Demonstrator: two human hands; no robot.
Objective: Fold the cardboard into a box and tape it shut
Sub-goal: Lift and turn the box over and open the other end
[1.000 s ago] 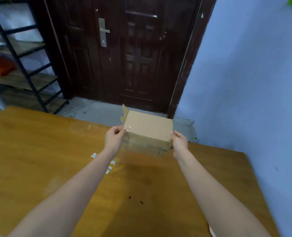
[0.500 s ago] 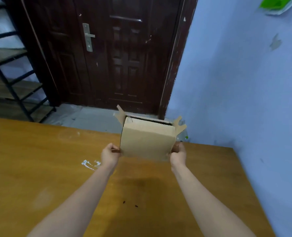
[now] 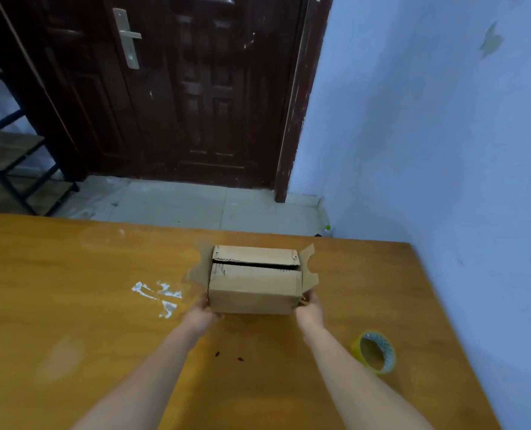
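- Room: dark panelled door [image 3: 177,88], pale blue wall, wooden table [image 3: 71,290] in front of them.
- Cardboard box [image 3: 253,290]: set on the table between both hands, two long flaps folded in with a gap between them, side flaps standing out; likely steadied for closing.
- Left hand [image 3: 199,311], right hand [image 3: 311,308]: each grips a lower near corner.
- Tape roll [image 3: 377,352]: near the right forearm, within reach.
- Change: half a second ago the box was held raised and tilted; now it rests flat.

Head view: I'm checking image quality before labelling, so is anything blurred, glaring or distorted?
Head view: light glares off the table left of the box; the tape roll and both hands look slightly soft; the wide lens bends the door frame.
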